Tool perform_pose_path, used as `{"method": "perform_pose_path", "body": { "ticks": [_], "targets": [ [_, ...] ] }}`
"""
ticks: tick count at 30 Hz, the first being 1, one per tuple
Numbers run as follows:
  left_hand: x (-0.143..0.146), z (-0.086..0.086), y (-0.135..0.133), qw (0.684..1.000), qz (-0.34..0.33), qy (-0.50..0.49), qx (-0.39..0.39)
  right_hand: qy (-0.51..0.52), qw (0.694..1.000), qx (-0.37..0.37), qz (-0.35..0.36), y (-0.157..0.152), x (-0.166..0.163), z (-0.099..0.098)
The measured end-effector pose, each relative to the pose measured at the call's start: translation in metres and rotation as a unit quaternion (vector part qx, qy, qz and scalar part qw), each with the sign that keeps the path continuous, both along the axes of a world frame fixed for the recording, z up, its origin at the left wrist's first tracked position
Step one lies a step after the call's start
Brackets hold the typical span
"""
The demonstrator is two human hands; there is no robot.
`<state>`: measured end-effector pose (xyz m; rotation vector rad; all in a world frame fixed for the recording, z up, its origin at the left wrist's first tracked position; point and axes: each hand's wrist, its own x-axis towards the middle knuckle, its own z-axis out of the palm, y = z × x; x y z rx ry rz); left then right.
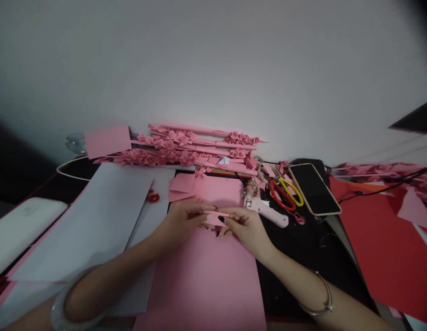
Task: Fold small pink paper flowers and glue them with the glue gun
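Between my two hands is a small piece of pink paper (215, 219), pinched at both ends and apparently folded along its top edge. My left hand (185, 220) grips its left end between thumb and fingers. At the right end my right hand (247, 225) does the same, thumb on the near face. Both hands are over a large pink sheet (206, 285). Just beyond them lie small pink paper squares (182, 184) and a pink paper flower (202, 172). A pale pink glue gun (266, 211) rests right of my right hand.
Folded pink paper flower stems (172, 147) are piled along the wall. Yellow-and-red-handled scissors (282, 193) and a phone (315, 189) lie at the right, beside red sheets (382, 239). White sheets (85, 220) and a white box-like object (27, 230) occupy the left. A black cable (378, 191) crosses the right.
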<state>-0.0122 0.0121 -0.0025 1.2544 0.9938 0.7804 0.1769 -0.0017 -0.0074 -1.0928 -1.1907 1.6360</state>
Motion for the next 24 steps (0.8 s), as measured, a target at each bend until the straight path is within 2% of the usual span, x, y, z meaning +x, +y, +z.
{"method": "perform_pose_path", "body": {
  "ticks": [7,17,20,24],
  "targets": [
    [0.0019,0.0047,0.0006,1.000,0.015,0.024,-0.013,-0.010,1.000,0.018,-0.004,-0.0032,0.0009,-0.0010],
    [-0.0002,0.0026,0.0020,0.998,-0.015,0.065,-0.018,-0.058,0.996,0.063,0.015,-0.0044,0.0010,-0.0039],
    [0.0007,0.0038,-0.0001,0.998,-0.026,0.060,-0.019,-0.111,0.990,0.082,0.035,-0.0051,0.0022,-0.0037],
    [0.0030,0.0046,-0.0050,0.997,-0.059,0.046,-0.027,-0.219,0.959,0.157,0.084,-0.0062,0.0037,0.0019]
  ]
}}
